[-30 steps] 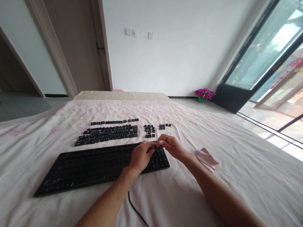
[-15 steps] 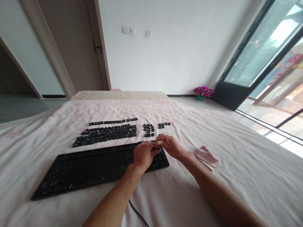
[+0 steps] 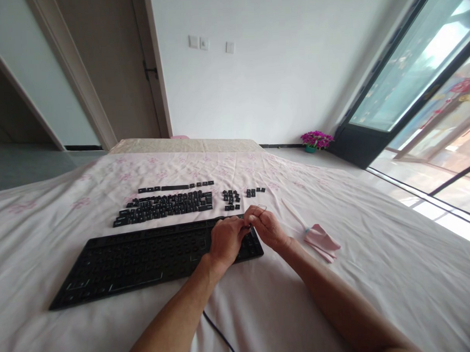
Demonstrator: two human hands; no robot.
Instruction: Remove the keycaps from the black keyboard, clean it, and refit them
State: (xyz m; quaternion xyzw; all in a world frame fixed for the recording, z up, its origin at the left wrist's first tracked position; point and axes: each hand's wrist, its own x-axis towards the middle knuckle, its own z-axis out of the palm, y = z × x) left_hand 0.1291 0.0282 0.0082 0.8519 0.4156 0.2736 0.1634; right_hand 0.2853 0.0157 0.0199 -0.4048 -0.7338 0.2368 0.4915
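A black keyboard [image 3: 145, 256] with its keycaps off lies at a slant on the bed. Over its right end my two hands meet, fingertips touching. My left hand [image 3: 226, 240] is closed in a pinch, and its fingers hide whatever is between them. From the closed fingers of my right hand [image 3: 264, 226] sticks out a thin wire loop, which looks like a wire keycap puller [image 3: 261, 207]. Loose black keycaps [image 3: 170, 206] lie in rows behind the keyboard, with smaller groups of keycaps [image 3: 230, 197] further right.
A pink cloth duster with a pale handle [image 3: 321, 242] lies right of my right forearm. The keyboard's black cable [image 3: 221, 334] runs toward me across the wrinkled, flowered sheet [image 3: 376, 232]. Beyond the bed are a white wall, a door and a pot of purple flowers [image 3: 316, 140].
Both hands have shifted slightly to the right and stay together. A small dark piece seen at the fingertips before is now hidden. The keyboard and loose keycaps lie as before.
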